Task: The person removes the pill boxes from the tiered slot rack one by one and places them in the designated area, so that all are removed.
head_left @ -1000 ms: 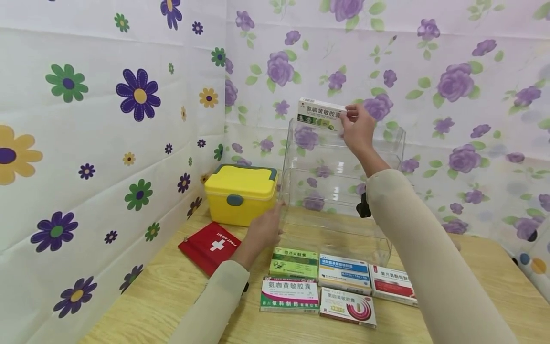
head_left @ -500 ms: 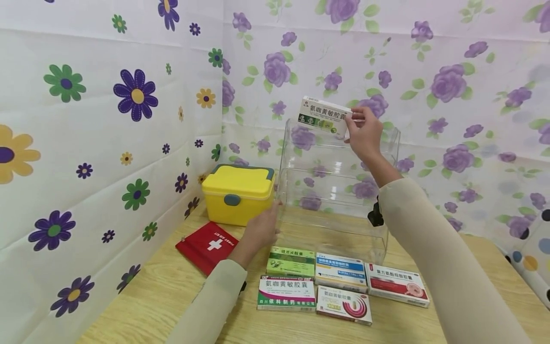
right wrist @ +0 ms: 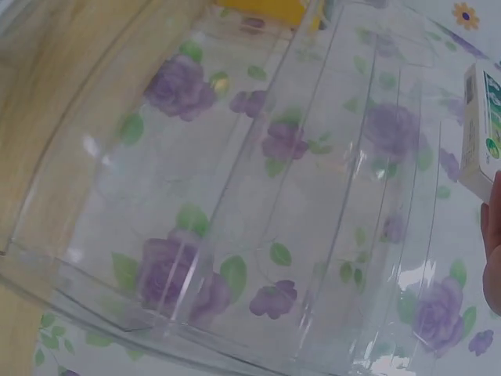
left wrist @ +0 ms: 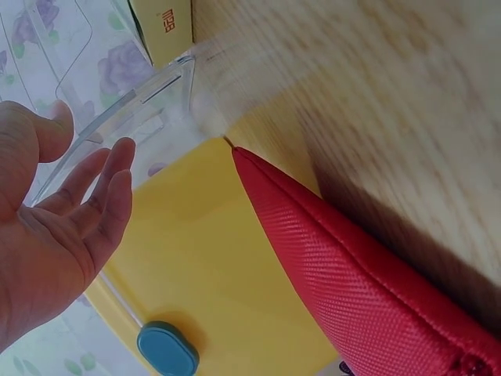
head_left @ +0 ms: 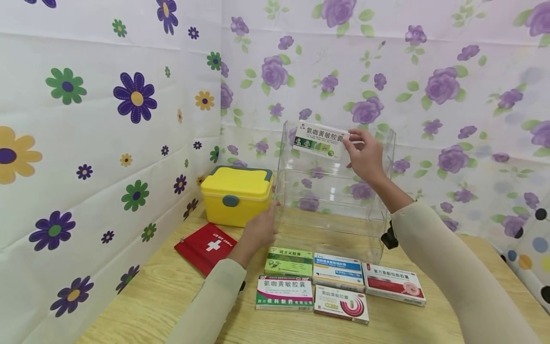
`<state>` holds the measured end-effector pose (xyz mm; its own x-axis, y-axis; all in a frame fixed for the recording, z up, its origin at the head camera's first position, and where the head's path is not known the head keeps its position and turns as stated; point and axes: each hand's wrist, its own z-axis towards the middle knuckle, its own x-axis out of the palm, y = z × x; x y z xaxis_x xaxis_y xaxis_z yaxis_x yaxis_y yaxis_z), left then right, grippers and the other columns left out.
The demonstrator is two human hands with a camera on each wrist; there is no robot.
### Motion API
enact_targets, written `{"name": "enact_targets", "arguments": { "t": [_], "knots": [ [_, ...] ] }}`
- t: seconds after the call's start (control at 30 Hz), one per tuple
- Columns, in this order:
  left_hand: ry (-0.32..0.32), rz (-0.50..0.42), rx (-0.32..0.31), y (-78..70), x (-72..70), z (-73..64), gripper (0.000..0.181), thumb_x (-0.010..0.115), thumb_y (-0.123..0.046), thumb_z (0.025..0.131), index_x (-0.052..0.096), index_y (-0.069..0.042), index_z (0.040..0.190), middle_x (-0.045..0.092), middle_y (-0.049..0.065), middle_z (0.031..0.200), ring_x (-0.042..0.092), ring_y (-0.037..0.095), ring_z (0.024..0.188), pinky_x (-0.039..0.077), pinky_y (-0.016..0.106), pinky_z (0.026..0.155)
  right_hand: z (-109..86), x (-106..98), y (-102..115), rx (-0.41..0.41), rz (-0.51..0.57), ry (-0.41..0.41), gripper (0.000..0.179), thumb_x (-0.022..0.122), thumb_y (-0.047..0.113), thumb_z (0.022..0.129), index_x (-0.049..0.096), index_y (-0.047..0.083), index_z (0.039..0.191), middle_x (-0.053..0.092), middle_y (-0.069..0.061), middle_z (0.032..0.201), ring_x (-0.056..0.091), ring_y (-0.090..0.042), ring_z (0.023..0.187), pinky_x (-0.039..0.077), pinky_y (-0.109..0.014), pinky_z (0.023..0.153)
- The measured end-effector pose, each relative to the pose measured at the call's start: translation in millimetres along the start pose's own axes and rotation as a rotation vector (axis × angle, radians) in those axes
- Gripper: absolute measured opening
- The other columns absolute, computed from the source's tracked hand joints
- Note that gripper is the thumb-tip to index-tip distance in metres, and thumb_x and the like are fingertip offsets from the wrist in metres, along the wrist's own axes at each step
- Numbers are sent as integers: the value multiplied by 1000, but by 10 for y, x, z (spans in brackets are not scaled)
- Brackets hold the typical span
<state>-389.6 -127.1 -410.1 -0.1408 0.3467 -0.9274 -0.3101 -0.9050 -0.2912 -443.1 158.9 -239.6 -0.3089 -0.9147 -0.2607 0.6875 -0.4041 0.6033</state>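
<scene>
My right hand [head_left: 365, 154] pinches a white and green medicine box [head_left: 320, 139] by its right end, in front of the top tier of a clear tiered rack [head_left: 331, 217]. At the right wrist view's edge, part of this box [right wrist: 479, 133] and a few fingers show. By the rack's left side is my left hand [head_left: 259, 230], its fingers loosely bent. In the left wrist view, the rack's clear side edge passes between thumb and fingers; whether they touch it I cannot tell. Before the rack lie a green box [head_left: 289, 262], a blue-white box [head_left: 338, 271] and a red-white box [head_left: 394, 284].
Nearer me lie a pink-green box [head_left: 285, 293] and a white box with pink rings [head_left: 341, 304]. A yellow lidded case [head_left: 236, 196] stands left of the rack, with a red first aid pouch [head_left: 202, 251] before it. Flowered cloth [head_left: 262, 43] hangs behind and at left.
My right hand has lowered the medicine box from above the rack's top edge to in front of its top tier. The left hand stays by the rack's left side.
</scene>
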Motion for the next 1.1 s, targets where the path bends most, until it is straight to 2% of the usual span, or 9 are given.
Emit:
{"name": "enact_targets", "arguments": {
  "t": [0.17,0.37,0.5,0.63,0.73,0.93,1.0,1.1],
  "knots": [
    [12,0,-2,15,14,0,87,81,-17,83,23,-25,148,57,1,92,55,17,71,49,29,59,-207,-101,-30,3,-9,42,34,66,22,97,62,1,124,64,-17,110,71,-30,92,53,-30,43],
    [3,-6,-10,12,3,-14,86,81,-16,83,25,-24,148,56,0,90,55,17,71,50,29,61,-427,-247,-56,-7,-31,71,35,65,26,97,62,5,125,65,-13,108,70,-8,82,54,-32,44],
    [14,-12,-3,2,0,-8,85,80,-16,84,25,-23,148,57,0,90,55,17,72,50,29,62,-577,-373,-78,-12,-43,80,34,66,26,97,63,5,124,65,-10,105,68,-5,78,54,-31,45],
    [17,-14,-2,0,-4,6,85,80,-16,84,24,-23,148,57,2,91,55,18,72,50,31,61,-751,-492,-102,3,-38,123,33,66,21,97,63,4,125,66,-13,103,67,-1,73,52,-30,43],
    [15,-20,-7,-2,-8,17,85,79,-16,85,24,-23,148,58,2,92,55,19,73,50,32,62,-901,-584,-95,22,-23,163,32,65,16,97,62,2,126,65,-16,105,68,-1,73,52,-32,42],
    [27,-5,6,-4,-20,22,84,78,-17,86,21,-23,147,57,2,87,56,19,70,49,32,58,-1255,-784,187,52,-29,228,29,61,3,97,58,-9,124,62,-23,105,67,-6,70,53,-35,44],
    [28,-2,10,-5,-28,21,83,78,-16,86,21,-23,147,57,2,84,55,19,68,48,31,56,-1354,-845,148,67,-23,240,28,61,3,97,58,-7,123,62,-21,105,67,-7,68,53,-35,43],
    [26,-7,12,-11,-31,17,82,77,-16,87,21,-22,147,56,2,80,55,19,65,47,31,54,-1514,-953,-35,90,-22,260,28,62,5,97,59,-4,124,62,-20,106,68,-10,70,53,-36,42]
  ]
}}
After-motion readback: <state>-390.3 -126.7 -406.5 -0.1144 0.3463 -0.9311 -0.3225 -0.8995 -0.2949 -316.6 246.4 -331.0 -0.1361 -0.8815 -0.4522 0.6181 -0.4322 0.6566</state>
